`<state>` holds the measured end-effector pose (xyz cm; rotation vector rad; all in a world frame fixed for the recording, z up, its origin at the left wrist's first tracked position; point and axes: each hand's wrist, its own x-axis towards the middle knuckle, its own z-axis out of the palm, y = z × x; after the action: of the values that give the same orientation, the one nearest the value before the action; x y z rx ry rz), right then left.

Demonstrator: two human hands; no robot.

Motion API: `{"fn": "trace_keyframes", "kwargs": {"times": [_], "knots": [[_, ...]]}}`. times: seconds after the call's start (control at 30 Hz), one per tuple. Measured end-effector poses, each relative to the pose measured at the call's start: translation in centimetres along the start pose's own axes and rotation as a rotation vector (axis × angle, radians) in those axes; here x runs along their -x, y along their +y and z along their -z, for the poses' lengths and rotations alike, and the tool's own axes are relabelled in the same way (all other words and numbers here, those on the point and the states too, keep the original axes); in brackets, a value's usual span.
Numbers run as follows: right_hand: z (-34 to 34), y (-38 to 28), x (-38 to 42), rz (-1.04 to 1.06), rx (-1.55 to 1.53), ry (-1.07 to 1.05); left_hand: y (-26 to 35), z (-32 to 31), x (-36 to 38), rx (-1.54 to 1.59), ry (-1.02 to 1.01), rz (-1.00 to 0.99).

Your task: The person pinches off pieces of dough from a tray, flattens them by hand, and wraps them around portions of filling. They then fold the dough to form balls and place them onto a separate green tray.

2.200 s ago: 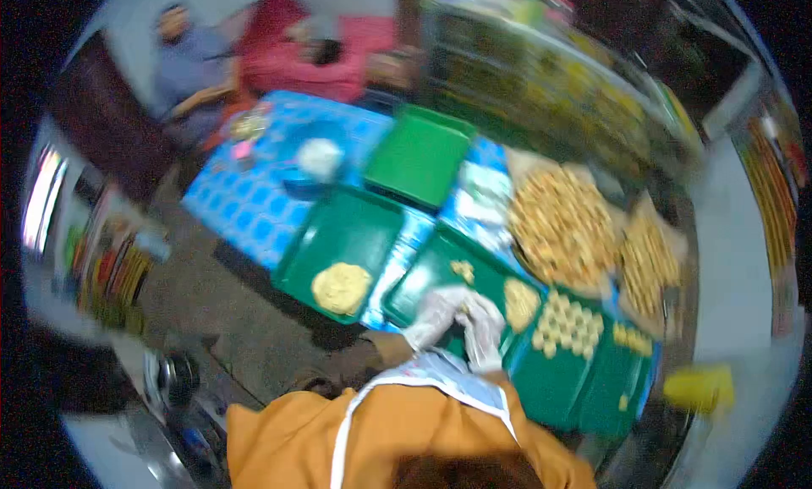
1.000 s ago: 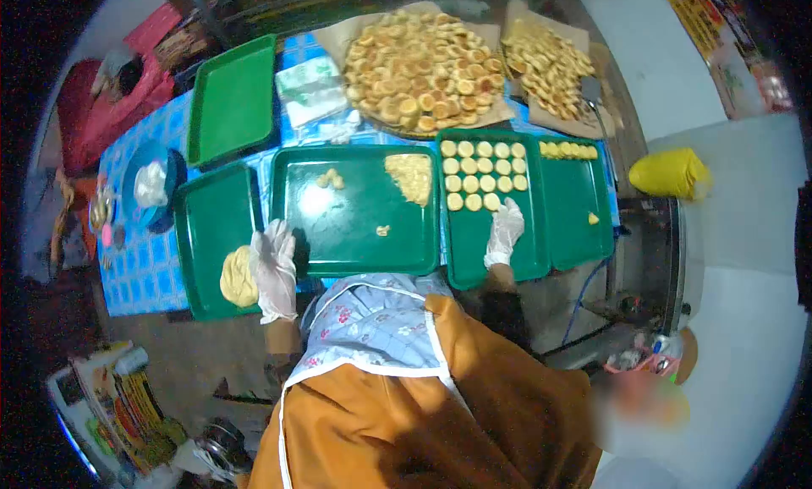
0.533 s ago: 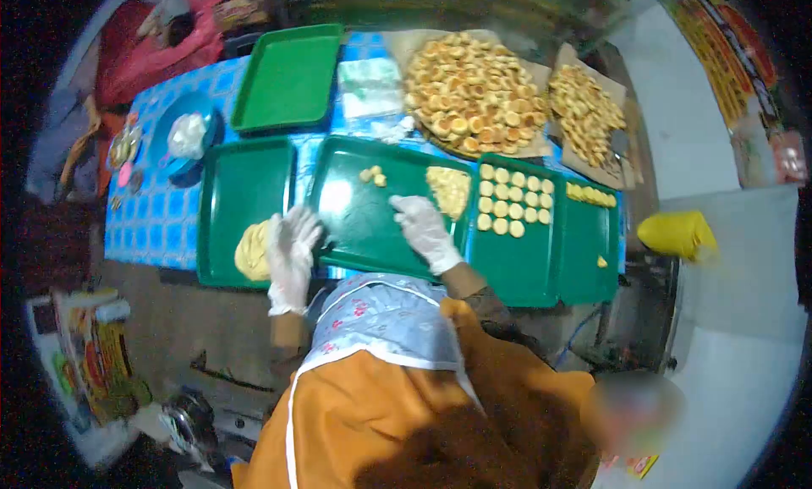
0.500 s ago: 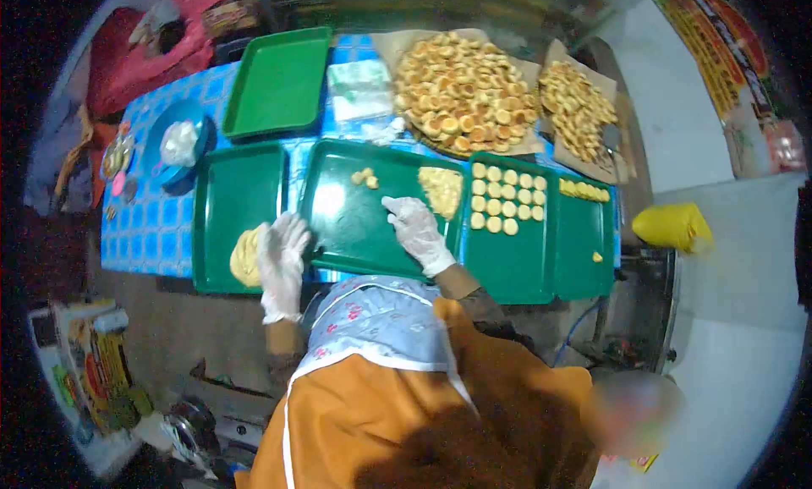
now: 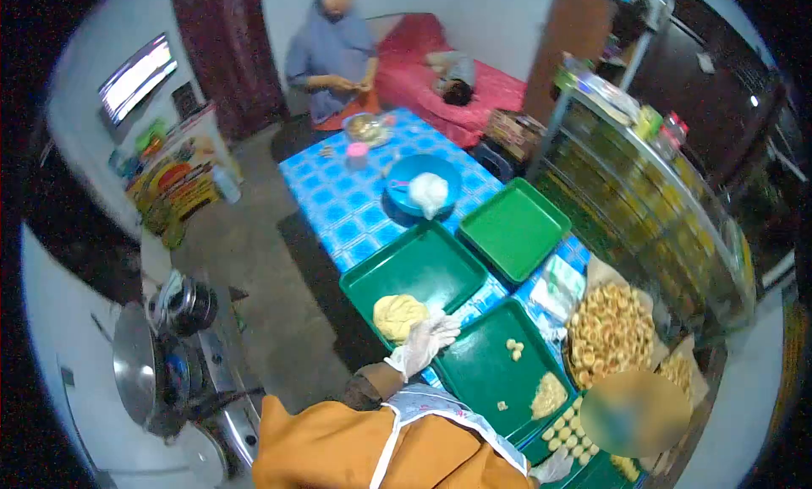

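My left hand (image 5: 427, 341), in a clear glove, lies between the left dark green tray (image 5: 423, 269) and the middle tray (image 5: 474, 362), its fingers stretched out. It is beside a large lump of yellow dough (image 5: 397, 317). On the middle tray are small dough balls (image 5: 514, 348), a small piece (image 5: 502, 405) and a flattened crumbly mass (image 5: 549, 395). My right hand (image 5: 554, 466), gloved too, is low in the view near rows of round dough pieces (image 5: 571, 434); its fingers are too unclear to read.
A bright green tray (image 5: 516, 231) and a blue basin (image 5: 440, 197) with a white bag sit on the checked table (image 5: 326, 189). Baked rounds (image 5: 611, 335) are heaped at right. A person (image 5: 330, 57) stands beyond the table; another lies on a red seat (image 5: 499, 87).
The view has swung left, bringing the far room and a standing person into sight. My right hand has gone from over the middle tray to beside the round pieces. A small piece now lies on the middle tray.
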<state>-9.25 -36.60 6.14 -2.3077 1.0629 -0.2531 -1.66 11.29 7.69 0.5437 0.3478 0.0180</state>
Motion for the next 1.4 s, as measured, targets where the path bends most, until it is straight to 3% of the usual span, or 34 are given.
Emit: {"fn": "trace_keyframes", "kwargs": {"times": [0.4,0.6,1.4], "knots": [[-1.2,-0.6,-2.4,0.104,0.201,-0.037,0.3,0.3,2.3,-0.072,0.135,-0.063],[-0.6,0.5,-2.6,0.121,0.231,-0.052,0.0,0.4,2.4,-0.085,0.14,0.037],[-0.4,2.2,-2.9,0.15,0.352,-0.086,0.5,0.0,2.2,-0.067,0.162,0.049]]}}
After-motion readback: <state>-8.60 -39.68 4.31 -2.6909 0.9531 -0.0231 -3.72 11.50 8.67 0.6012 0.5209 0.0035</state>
